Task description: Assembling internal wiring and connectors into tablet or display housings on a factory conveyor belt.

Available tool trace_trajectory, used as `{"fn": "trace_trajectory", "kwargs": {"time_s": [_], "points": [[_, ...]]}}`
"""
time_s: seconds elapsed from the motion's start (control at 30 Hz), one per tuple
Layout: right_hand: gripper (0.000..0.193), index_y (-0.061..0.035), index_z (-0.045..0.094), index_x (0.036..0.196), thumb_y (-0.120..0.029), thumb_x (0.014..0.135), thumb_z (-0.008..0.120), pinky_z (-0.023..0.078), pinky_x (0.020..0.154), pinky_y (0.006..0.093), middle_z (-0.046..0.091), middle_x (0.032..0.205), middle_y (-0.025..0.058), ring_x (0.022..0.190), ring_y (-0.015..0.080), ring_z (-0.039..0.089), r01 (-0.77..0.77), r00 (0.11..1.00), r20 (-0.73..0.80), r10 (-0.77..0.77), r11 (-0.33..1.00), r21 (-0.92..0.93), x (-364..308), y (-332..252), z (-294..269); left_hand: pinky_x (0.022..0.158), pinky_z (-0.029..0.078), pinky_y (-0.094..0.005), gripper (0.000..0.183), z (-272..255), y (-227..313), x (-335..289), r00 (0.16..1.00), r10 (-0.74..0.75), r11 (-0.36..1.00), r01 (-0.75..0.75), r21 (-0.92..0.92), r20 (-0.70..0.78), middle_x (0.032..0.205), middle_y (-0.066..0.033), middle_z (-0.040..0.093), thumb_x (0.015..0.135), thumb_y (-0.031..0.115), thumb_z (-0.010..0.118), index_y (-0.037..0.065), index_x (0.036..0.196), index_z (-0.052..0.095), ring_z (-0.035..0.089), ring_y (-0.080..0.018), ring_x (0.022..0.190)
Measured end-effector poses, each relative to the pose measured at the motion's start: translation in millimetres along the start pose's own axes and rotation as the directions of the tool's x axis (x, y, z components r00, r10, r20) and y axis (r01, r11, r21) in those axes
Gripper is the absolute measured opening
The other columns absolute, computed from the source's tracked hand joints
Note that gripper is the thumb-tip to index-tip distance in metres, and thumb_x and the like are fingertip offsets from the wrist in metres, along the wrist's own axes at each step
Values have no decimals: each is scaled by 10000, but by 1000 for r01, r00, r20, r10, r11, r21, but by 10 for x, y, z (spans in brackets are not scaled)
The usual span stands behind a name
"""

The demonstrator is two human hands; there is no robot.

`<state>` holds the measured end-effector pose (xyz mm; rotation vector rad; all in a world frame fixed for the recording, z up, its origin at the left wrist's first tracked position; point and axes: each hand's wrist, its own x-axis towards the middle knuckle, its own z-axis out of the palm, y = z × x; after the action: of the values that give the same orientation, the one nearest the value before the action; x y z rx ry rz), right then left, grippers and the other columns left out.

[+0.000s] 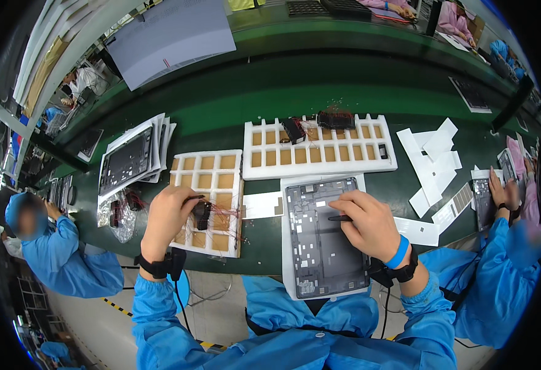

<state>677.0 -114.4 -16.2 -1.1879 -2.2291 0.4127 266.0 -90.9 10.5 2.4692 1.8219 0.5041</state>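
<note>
My left hand (167,217) is closed on a thin black tool (193,198), over the smaller white foam tray (211,250). Just by its fingertips, a bundle of small black parts with red wires (203,216) lies on that tray. My right hand (369,223) pinches a black pen-like tool (341,218) above a dark tablet housing (307,246). Many small pale pieces dot the housing, which rests on white sheets at the table's front edge. The exact kind of either tool is too small to tell.
Behind stands a longer foam tray (338,171) with black wired parts (336,120). White adhesive sheets (427,166) lie at right; stacked dark housings (126,161) and a clear plastic bag (122,225) at left. Co-workers in blue sit on both sides.
</note>
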Motion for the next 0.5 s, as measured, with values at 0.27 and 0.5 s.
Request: {"fn": "trace_trajectory", "kwargs": {"time_s": [0.27, 0.5], "points": [[458, -116, 733, 1099, 45, 674, 673, 551, 605, 311, 673, 1030, 69, 715, 198, 659, 244, 948, -222, -227, 969, 49, 29, -281, -27, 754, 508, -229, 258, 172, 911, 9, 909, -125, 361, 415, -835, 397, 967, -84, 738, 1004, 100, 595, -36, 1215, 655, 626, -76, 828], [342, -128, 718, 1107, -139, 767, 681, 502, 524, 224, 693, 1028, 8, 646, 92, 604, 403, 892, -45, -450, 836, -372, -214, -152, 0, 692, 466, -223, 253, 863, 1587, 130, 760, 211, -39, 635, -772, 615, 889, -57, 690, 1009, 100, 583, 41, 1246, 518, 610, -87, 764]]}}
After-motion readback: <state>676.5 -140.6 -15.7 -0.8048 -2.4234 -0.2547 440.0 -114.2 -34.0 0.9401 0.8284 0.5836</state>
